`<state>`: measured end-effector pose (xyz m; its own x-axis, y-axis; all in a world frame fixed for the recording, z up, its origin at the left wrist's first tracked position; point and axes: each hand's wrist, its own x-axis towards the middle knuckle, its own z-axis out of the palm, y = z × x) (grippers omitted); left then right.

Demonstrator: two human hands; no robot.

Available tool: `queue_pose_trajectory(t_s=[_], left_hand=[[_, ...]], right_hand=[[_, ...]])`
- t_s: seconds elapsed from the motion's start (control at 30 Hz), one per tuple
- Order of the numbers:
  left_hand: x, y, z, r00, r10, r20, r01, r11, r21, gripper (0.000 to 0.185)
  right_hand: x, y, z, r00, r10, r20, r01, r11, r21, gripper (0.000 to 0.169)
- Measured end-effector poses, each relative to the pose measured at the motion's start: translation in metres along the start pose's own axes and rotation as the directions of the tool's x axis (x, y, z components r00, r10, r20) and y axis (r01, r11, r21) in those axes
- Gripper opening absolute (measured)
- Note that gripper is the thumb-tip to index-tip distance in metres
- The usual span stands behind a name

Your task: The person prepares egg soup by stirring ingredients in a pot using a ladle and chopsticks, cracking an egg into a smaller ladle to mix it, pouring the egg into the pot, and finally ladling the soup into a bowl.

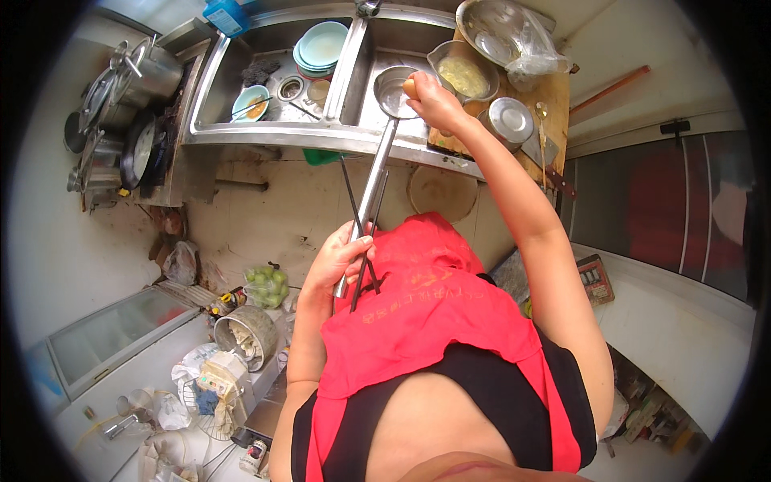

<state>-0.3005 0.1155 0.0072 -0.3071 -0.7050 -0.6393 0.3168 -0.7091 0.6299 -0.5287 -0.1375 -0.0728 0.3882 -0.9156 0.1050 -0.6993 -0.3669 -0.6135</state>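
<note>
My left hand [337,256] grips the long metal handle of a ladle [378,158] together with a pair of dark chopsticks [348,188], which cross over the handle. The ladle's round bowl [385,90] hangs over the right sink basin. Above the bowl's right side, my right hand [438,102] holds a brown egg [410,90] at its fingertips. Just right of that hand sits a metal pan [494,84] of pale yellow, egg-like liquid [462,75]. A lidded metal canister [511,123] stands on the wooden board [557,138], close to my right forearm.
In the left basin [283,126] are stacked pale-blue plates [324,43], a bowl with chopsticks [251,103] and a dark scouring pad [261,72]. A knife handle [560,181] projects past the board's edge. Pots and a wok [140,149] crowd the stove at left.
</note>
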Motion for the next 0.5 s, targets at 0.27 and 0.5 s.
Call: queue_pose_trajectory(t_s=[0.27, 0.5], left_hand=[[-0.001, -0.006, -0.007, 1.000, 0.005, 0.008, -0.005, 1.000, -0.009, 0.021], [-0.006, -0.004, -0.006, 1.000, 0.001, 0.026, -0.002, 1.000, 0.013, 0.018]], right_hand=[[0.017, 0.009, 0.014, 0.985, 0.024, 0.168, 0.006, 0.984, -0.178, 0.031], [0.010, -0.014, -0.004, 0.996, 0.047, 0.072, -0.035, 0.985, -0.168, 0.038]])
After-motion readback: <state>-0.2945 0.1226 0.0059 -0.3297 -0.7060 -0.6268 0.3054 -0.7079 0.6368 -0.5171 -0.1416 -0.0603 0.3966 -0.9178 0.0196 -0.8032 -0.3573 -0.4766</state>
